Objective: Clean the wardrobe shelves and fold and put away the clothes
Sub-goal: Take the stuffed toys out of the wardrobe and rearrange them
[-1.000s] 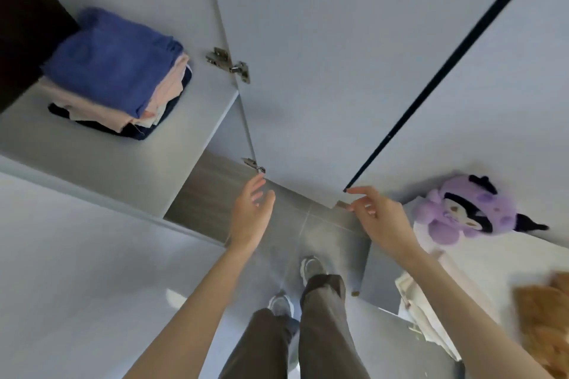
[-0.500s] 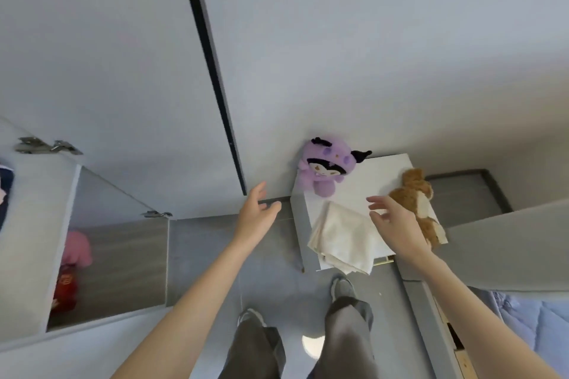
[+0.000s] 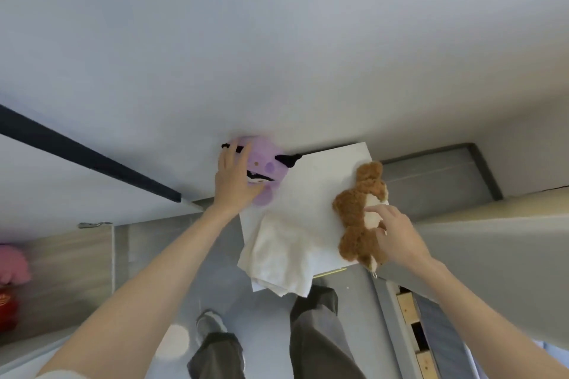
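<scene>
A white cloth (image 3: 283, 255) lies crumpled on the white cabinet top (image 3: 326, 178) and hangs over its near edge. A purple plush toy (image 3: 269, 168) sits at the cabinet's far left corner against the wardrobe door. My left hand (image 3: 235, 181) is closed over its left side, fingers across the head. A brown teddy bear (image 3: 354, 212) lies along the cabinet's right edge. My right hand (image 3: 397, 237) holds it at the belly, index finger on the white patch.
Shut white wardrobe doors (image 3: 277, 55) fill the upper view, with a dark gap (image 3: 92, 158) between them at left. A pink plush (image 3: 12, 264) and a red item (image 3: 6, 308) sit in a low open compartment far left. My legs stand on the grey floor (image 3: 215, 271).
The view has swung right, from the shelf of folded clothes to the white cabinet. Both hands reached forward: the left onto the purple plush, the right onto the brown bear.
</scene>
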A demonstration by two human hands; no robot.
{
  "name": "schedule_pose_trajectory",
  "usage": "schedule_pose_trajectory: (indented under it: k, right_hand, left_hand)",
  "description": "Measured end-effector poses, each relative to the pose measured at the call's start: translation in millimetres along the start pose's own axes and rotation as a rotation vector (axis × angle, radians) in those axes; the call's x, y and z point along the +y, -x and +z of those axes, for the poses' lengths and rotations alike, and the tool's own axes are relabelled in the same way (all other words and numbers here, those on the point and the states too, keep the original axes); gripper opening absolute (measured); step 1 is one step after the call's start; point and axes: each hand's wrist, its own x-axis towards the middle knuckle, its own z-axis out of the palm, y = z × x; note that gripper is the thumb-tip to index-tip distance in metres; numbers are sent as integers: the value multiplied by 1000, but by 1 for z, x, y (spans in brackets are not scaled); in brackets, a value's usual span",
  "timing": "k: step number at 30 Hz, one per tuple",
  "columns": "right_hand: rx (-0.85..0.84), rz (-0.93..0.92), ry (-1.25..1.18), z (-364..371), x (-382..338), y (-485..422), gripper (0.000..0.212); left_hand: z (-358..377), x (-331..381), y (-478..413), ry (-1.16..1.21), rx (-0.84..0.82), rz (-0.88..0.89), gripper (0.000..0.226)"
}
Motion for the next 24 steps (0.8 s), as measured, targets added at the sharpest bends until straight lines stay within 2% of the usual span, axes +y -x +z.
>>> schedule_pose_trajectory:
  k: [3, 5, 7, 10, 14, 18, 21, 24]
  right_hand:
    - [-140, -97, 201, -1, 28, -34, 66]
    - [-201, -222, 358, 2, 36, -55, 75]
    - [-231, -368, 503, 6, 37, -72, 76]
    - [-320, -507, 669, 14, 40, -98, 74]
    - [-344, -575, 844, 37, 47, -128, 75]
    - [-373, -733, 945, 56, 44, -144, 59]
    - [-332, -717, 956, 56, 38, -143, 51]
    - [-290, -511, 938, 47, 35, -139, 56]
  left_hand:
    - [30, 8, -31, -201, -60, 51, 93]
    - [48, 9, -45, -311, -138, 16, 93]
    - [64, 6, -55, -432, -176, 7, 94]
    - [77, 4, -66, -587, -131, 27, 94]
    - [87, -4, -69, -751, 11, 97, 86]
    - [92, -19, -77, -805, 106, 152, 78]
    - [88, -16, -80, -790, 104, 175, 73]
    - [80, -13, -80, -781, 100, 187, 64]
